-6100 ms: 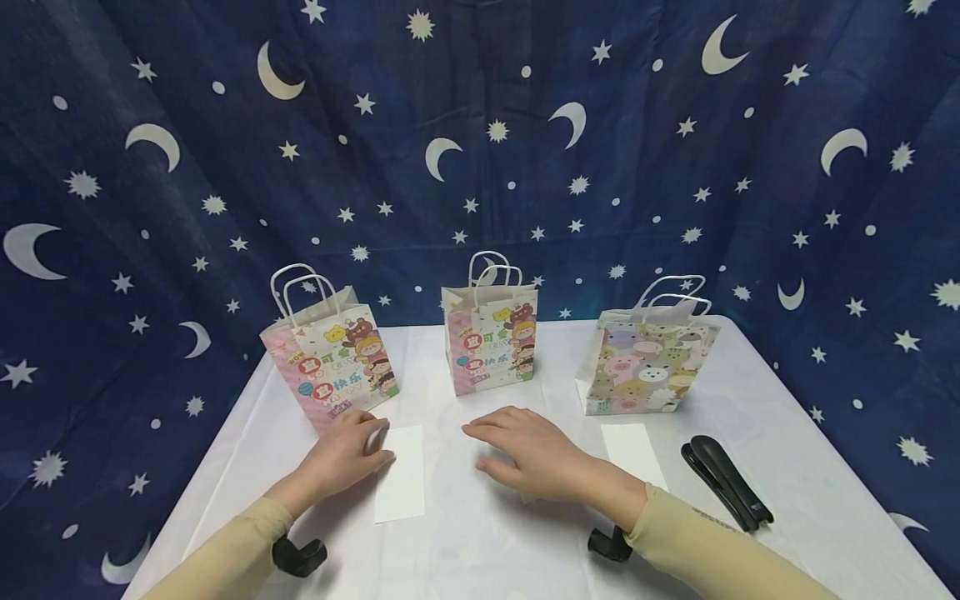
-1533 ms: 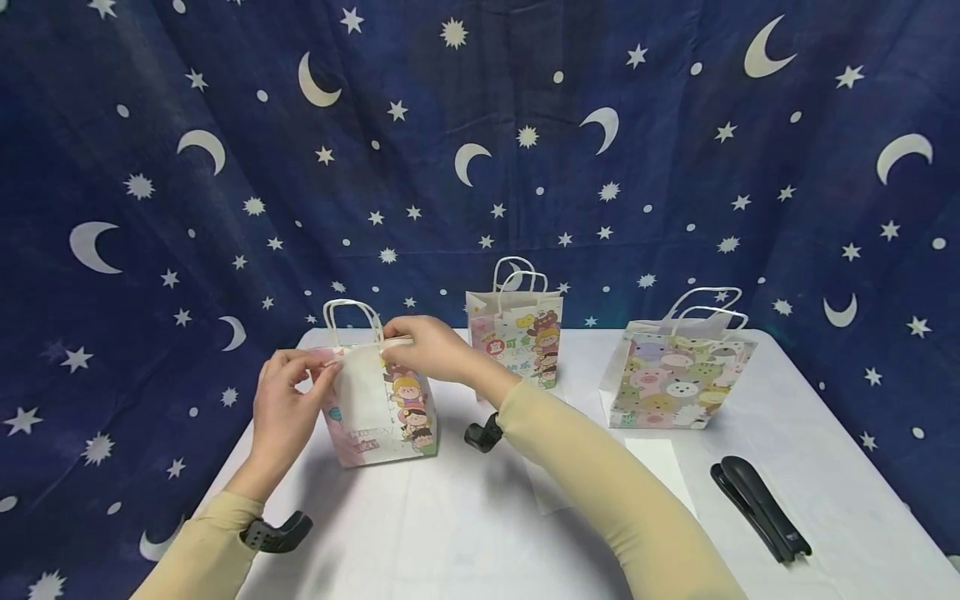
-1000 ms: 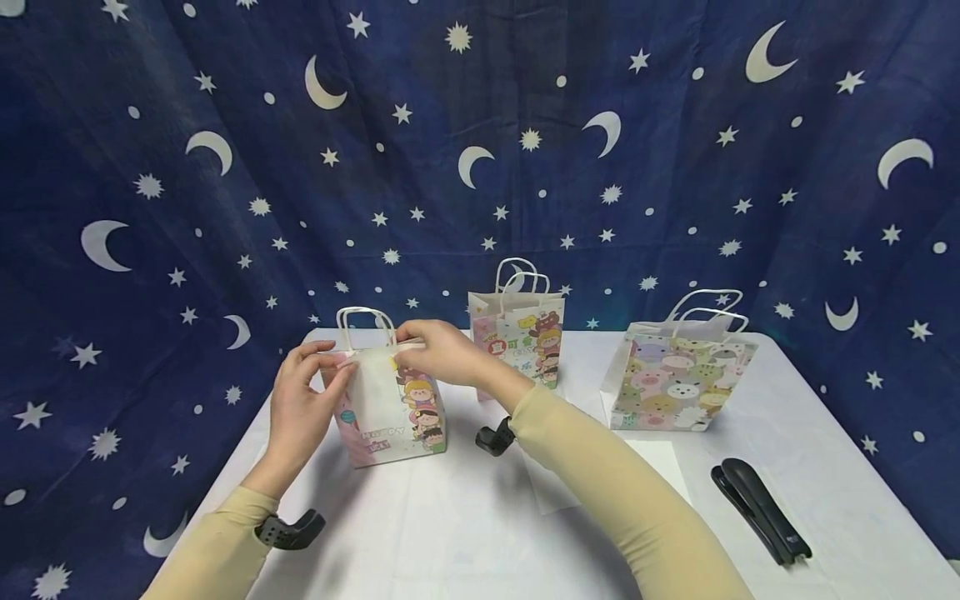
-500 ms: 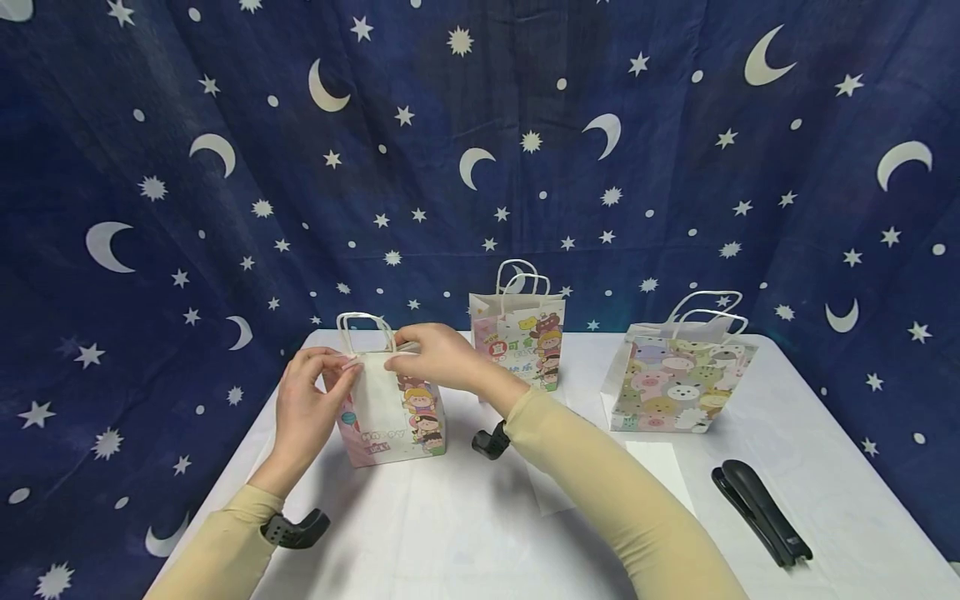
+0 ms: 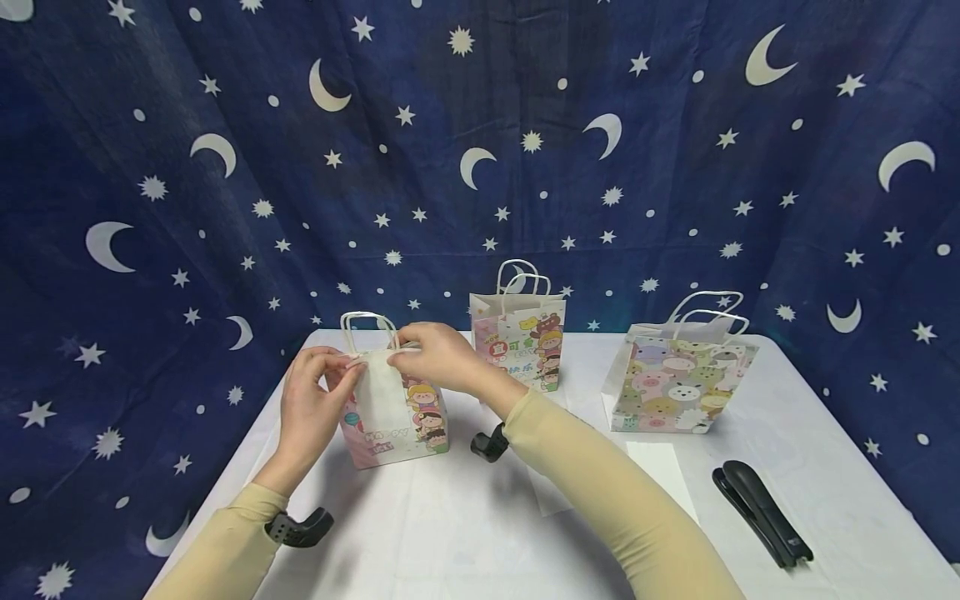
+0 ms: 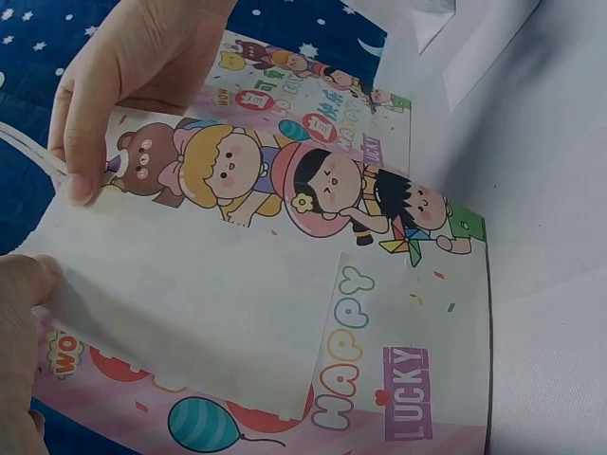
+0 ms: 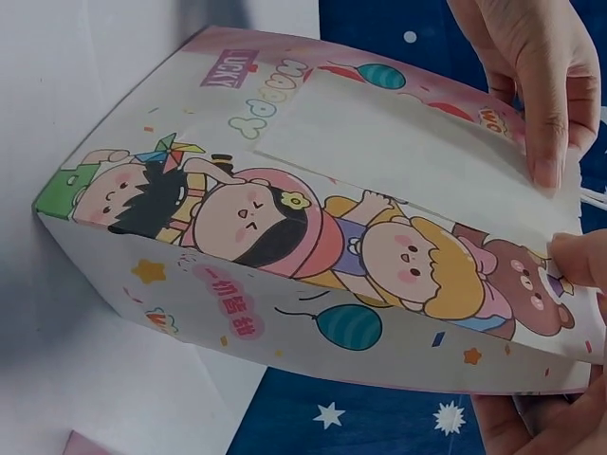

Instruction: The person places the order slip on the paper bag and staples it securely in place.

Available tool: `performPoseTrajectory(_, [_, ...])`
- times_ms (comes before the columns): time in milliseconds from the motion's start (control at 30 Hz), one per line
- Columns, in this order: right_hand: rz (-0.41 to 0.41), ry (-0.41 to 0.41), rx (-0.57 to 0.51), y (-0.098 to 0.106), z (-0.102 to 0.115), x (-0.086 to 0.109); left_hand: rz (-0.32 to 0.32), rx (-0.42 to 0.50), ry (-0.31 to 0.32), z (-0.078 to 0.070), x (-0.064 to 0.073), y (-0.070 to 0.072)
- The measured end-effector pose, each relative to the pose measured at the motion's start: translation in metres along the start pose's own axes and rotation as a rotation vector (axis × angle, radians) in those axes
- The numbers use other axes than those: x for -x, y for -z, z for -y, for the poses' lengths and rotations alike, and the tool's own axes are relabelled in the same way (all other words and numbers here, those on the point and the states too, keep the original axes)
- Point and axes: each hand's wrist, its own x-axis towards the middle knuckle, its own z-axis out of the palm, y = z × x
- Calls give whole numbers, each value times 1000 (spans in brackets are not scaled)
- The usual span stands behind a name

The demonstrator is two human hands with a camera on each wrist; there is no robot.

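A small paper gift bag (image 5: 431, 425) with cartoon children and pink edges stands at the left of the table, its white twisted handles up. Flat against its front, at the top edge, lies a blank white paper slip (image 5: 381, 392). My left hand (image 5: 309, 404) pinches the slip and bag rim at the left corner, thumb in front. At the right corner my right hand (image 5: 438, 358) pinches the same edge, its thumb (image 7: 574, 256) on the slip's side and fingers behind. Both wrist views show the slip covering part of the printed lettering.
A matching gift bag (image 5: 517, 346) stands at the back middle, and an animal-print bag (image 5: 678, 383) at the right. One white slip (image 5: 663, 475) lies before that bag; another slip (image 5: 547, 492) is partly under my right forearm. A black stapler (image 5: 761, 512) lies far right.
Six seconds ago the slip lay on the table by my left hand and my right hand was over the middle. Now both hands hold it on the left bag. Over the last half second, almost still.
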Motion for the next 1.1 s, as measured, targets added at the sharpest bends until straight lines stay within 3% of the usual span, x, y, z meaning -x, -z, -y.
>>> performPoseTrajectory(233, [7, -17, -5, 1, 1, 1, -2, 24, 16, -2, -1, -2])
performPoseTrajectory(433, [7, -20, -14, 1, 1, 2, 37, 64, 116, -4, -2, -1])
performPoseTrajectory(567, [1, -22, -28, 0, 0, 3, 93, 114, 195, -1, -4, 1])
performPoseTrajectory(667, [-4, -27, -29, 0, 0, 4, 173, 171, 271, 2, -7, 2])
performPoseTrajectory(867, [-2, -32, -48, 0, -1, 5, 325, 353, 450, 6, -7, 5])
performPoseTrajectory(1100, [32, -35, -124, 2, -3, 5, 353, 391, 470, 10, -8, 6])
